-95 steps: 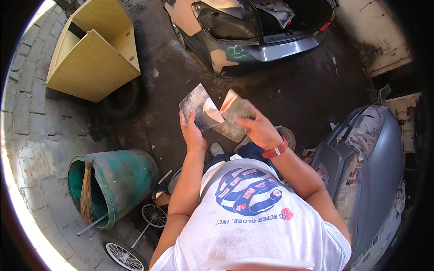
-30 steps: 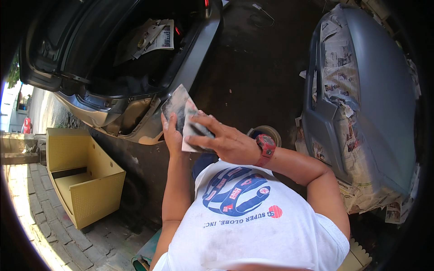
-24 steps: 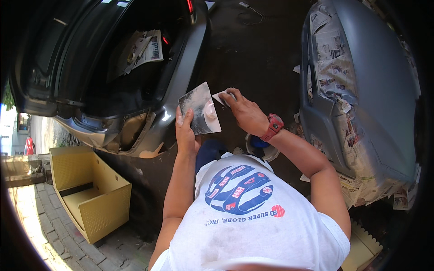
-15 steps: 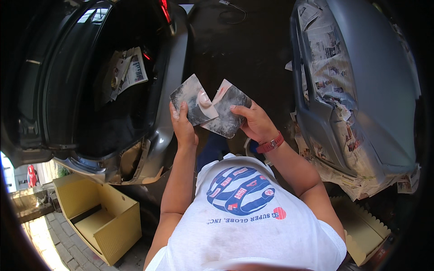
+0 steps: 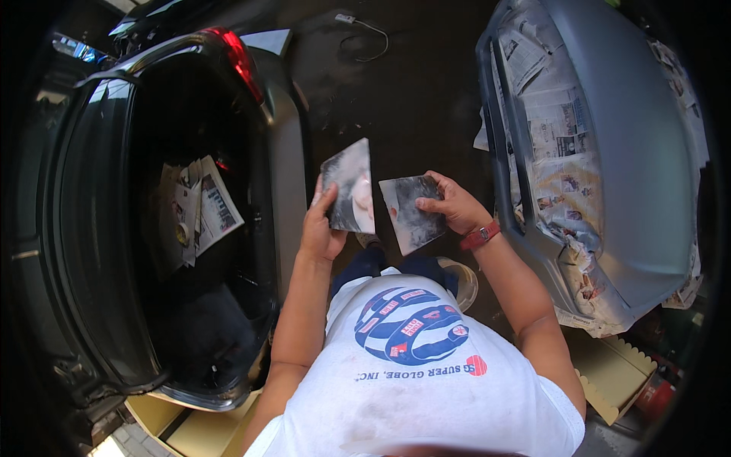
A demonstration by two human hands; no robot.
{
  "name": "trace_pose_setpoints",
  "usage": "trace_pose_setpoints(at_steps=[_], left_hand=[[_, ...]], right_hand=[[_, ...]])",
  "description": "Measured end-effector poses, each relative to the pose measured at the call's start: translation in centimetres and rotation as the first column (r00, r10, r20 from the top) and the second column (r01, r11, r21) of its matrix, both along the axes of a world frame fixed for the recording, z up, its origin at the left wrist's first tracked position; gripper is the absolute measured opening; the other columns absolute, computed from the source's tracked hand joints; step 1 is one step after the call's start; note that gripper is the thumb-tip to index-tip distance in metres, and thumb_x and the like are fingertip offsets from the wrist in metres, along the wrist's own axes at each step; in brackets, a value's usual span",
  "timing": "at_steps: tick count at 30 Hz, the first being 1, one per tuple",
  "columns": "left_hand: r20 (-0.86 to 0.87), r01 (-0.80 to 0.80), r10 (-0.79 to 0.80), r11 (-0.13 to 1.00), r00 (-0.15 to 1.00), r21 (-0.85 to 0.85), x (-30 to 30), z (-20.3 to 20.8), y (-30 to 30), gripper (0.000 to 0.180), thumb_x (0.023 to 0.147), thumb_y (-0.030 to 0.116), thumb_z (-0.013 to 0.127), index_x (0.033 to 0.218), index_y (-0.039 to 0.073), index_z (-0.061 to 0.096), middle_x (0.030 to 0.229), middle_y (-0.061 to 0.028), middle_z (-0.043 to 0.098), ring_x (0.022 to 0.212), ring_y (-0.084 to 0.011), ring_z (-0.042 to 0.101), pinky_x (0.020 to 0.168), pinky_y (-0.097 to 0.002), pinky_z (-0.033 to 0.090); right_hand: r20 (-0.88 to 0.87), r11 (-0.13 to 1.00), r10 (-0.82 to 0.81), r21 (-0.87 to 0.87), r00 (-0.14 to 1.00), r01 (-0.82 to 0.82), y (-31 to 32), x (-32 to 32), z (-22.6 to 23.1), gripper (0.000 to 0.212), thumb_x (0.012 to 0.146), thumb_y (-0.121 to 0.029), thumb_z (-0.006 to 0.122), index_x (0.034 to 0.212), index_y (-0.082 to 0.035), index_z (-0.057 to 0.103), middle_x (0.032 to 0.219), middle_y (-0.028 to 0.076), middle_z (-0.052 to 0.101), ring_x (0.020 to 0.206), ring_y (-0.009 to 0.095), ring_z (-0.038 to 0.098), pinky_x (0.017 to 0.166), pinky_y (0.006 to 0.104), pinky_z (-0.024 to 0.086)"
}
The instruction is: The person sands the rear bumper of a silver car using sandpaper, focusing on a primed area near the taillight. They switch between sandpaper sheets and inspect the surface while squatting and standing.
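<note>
My left hand (image 5: pixel 320 228) grips a flat, dark, whitish-smeared mixing plate (image 5: pixel 343 171) by its left edge, thumb on top. A pale pink lump of putty (image 5: pixel 362 198) lies near that plate's right side. In my right hand (image 5: pixel 455 206), a second flat plate (image 5: pixel 411 221) is pinched along its right side, the thumb across its face. This one is grey and black with pale smears and a bit of pinkish putty at its left edge. Both plates are tilted in front of my chest, with a narrow gap between them.
A dark car (image 5: pixel 145 228) with its trunk open stands at left, folded newspapers (image 5: pixel 217 209) inside. At right is a grey bumper (image 5: pixel 632 160) with newspaper masking. Yellow boxes (image 5: pixel 609 373) sit low on both sides; a white cable (image 5: pixel 384 38) lies on the floor ahead.
The plates, which overlapped before, have come apart; my right hand moved right with its plate and the left plate turned more upright. My view has shifted, showing more of the car's trunk.
</note>
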State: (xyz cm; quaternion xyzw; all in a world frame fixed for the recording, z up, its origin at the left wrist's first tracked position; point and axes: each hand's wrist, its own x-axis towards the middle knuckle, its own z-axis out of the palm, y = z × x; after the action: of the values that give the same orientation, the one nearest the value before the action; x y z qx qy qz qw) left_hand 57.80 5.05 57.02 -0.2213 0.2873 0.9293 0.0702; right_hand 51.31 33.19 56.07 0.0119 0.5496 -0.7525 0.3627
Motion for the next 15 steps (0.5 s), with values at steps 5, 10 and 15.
trace_pose_setpoints(at_steps=[5,10,15], left_hand=[[-0.020,0.195,-0.234,0.851,0.972,-0.488,-7.4,0.8,0.1,0.057,0.113,0.032,0.059,0.163,0.012,0.039,0.147,-0.0101,0.059,0.137,-0.0197,0.056,0.115,-0.0364,0.046],[-0.163,-0.124,-0.033,0.505,0.986,-0.854,-16.3,-0.7,2.1,0.062,0.113,0.033,0.058,0.162,0.000,0.041,0.148,-0.0163,0.057,0.135,-0.0231,0.054,0.117,-0.0350,0.041],[-0.122,-0.339,0.328,0.762,0.937,-0.552,-24.6,-2.3,1.3,0.061,0.113,0.019,0.054,0.167,0.006,0.030,0.156,-0.0198,0.051,0.137,-0.0315,0.058,0.115,-0.0448,0.048]], right_hand=[[-0.679,0.879,-0.005,0.347,0.734,0.327,-1.8,-6.1,5.7,0.048,0.093,0.011,0.061,0.133,-0.014,0.065,0.136,0.013,0.072,0.125,0.029,0.069,0.103,0.0321,0.053],[-0.711,0.576,0.647,0.693,0.277,0.434,-5.7,-9.2,6.0,0.058,0.089,-0.003,0.062,0.142,-0.025,0.070,0.148,0.012,0.061,0.148,0.037,0.051,0.123,0.0664,0.030],[-0.777,0.684,0.617,0.607,0.123,0.405,-2.4,-16.7,4.9,0.063,0.089,-0.002,0.065,0.144,-0.032,0.067,0.151,0.008,0.057,0.154,0.035,0.043,0.123,0.0771,0.023]])
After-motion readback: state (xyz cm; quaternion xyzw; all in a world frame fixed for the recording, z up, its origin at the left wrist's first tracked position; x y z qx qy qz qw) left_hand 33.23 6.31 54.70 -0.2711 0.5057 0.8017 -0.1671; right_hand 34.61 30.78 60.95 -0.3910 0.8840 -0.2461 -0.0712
